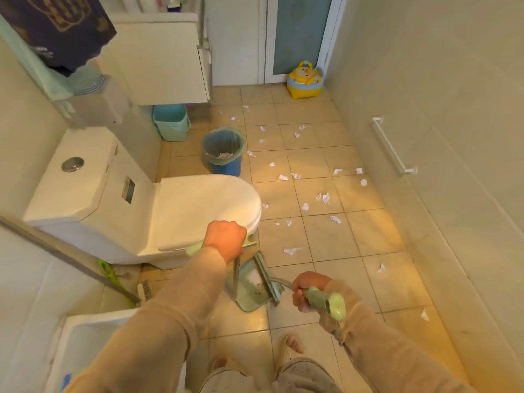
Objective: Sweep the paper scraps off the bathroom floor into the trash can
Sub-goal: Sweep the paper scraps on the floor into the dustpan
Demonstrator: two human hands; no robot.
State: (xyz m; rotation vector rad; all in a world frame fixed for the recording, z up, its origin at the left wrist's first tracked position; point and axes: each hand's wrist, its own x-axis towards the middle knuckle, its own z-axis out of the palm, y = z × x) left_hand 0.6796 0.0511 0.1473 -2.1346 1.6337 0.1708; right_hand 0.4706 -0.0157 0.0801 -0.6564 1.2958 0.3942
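Observation:
Several white paper scraps (323,198) lie scattered over the beige floor tiles, from the middle to the far door. My left hand (225,241) grips the upright handle of a green dustpan (249,293) standing on the floor by the toilet; a white scrap lies in the pan. My right hand (307,290) is closed around the green handle of a broom (268,275), whose head rests at the dustpan's mouth. A blue trash can (224,154) with a green liner stands beyond the toilet and holds some scraps.
A white toilet (158,211) fills the left side. A teal bucket (171,121) sits under the vanity. A yellow toy potty (304,80) stands by the far door. A towel rail (392,147) runs along the right wall. My slippered feet (289,350) are at the bottom.

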